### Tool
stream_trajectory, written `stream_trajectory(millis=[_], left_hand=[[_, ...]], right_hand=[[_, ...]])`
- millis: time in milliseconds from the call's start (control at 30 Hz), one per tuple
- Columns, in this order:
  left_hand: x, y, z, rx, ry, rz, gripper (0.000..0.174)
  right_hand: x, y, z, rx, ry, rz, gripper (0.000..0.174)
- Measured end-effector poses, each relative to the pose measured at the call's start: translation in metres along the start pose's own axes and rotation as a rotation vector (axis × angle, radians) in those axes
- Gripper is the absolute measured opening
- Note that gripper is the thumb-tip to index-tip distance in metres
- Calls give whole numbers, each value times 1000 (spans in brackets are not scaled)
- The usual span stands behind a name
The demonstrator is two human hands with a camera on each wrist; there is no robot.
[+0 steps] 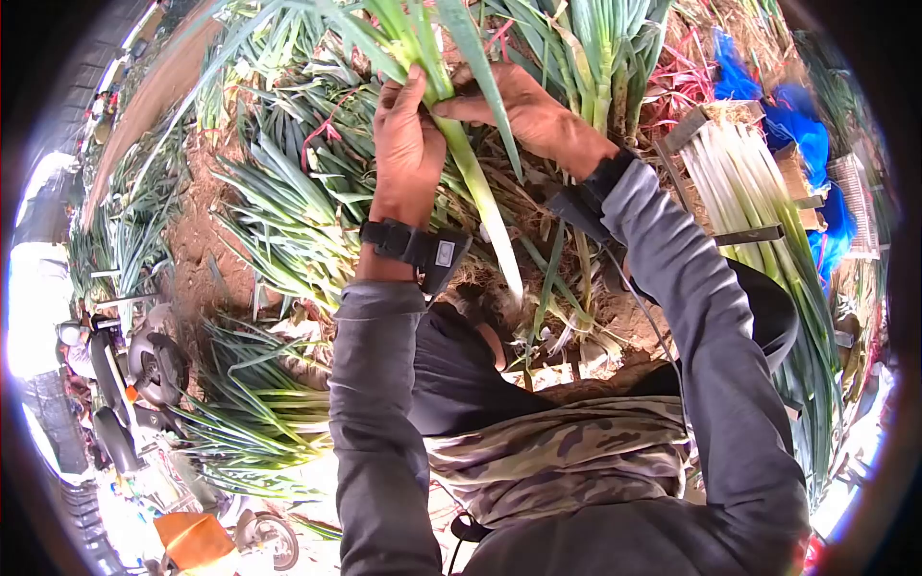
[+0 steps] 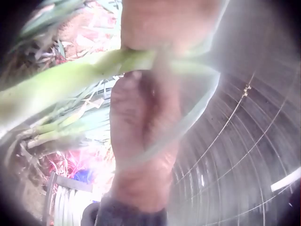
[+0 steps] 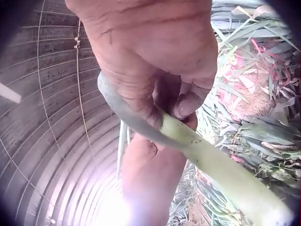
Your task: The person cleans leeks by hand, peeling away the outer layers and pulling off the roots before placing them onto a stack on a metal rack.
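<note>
A long leek (image 1: 480, 187) slants down between the two hands, its white root end hanging over the person's lap and its green leaves fanning out at the top. The left hand (image 1: 411, 134) grips it where the stem meets the leaves, thumb laid along the stalk. At the same height the right hand (image 1: 528, 110) pinches it from the other side with thumb and fingers. In the right wrist view the pale leek stem (image 3: 221, 172) comes out under the curled fingers, and a loose leaf (image 3: 136, 121) bends across the hand. The left wrist view is blurred around the grip.
Piles of leeks (image 1: 298, 206) lie on the soil to the left, some tied with red string (image 1: 327, 130). A rack (image 1: 749, 234) on the right holds white-stemmed leeks beside blue plastic (image 1: 797, 125). Motorbikes (image 1: 154, 370) stand at the far left.
</note>
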State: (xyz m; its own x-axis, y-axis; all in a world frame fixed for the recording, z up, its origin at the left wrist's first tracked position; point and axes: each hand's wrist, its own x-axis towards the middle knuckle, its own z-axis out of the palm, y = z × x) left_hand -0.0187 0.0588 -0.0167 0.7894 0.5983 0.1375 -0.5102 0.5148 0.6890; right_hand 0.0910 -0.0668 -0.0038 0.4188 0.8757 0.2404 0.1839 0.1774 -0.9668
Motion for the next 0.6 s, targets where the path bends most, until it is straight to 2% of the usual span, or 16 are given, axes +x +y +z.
stream_trajectory(millis=[133,233,267,367,400,433,500,567,600], left_hand=[[0,-5,1,-6,37,53,26],[5,8,-4,-40,147,-9,21],[7,11,-4,-64,251,-10,21],[12,23,-17,53,157,85,18],[12,25,-12,33,197,155,20],[13,30,-10,41,207,178,21],[12,39,-10,56,232,224,22],[17,37,-18,58,286,222,23],[18,36,-22,35,228,219,23]], right_hand=[[-12,-5,9,68,66,-36,32],[-37,-23,21,54,61,-27,31],[-38,-14,21,61,94,43,31],[-50,-27,11,194,132,20,31],[-58,-28,7,287,107,32,30],[-64,-23,0,229,77,74,29],[-86,0,5,399,21,-177,25],[-109,-5,15,418,217,214,27],[-117,1,17,477,258,270,26]])
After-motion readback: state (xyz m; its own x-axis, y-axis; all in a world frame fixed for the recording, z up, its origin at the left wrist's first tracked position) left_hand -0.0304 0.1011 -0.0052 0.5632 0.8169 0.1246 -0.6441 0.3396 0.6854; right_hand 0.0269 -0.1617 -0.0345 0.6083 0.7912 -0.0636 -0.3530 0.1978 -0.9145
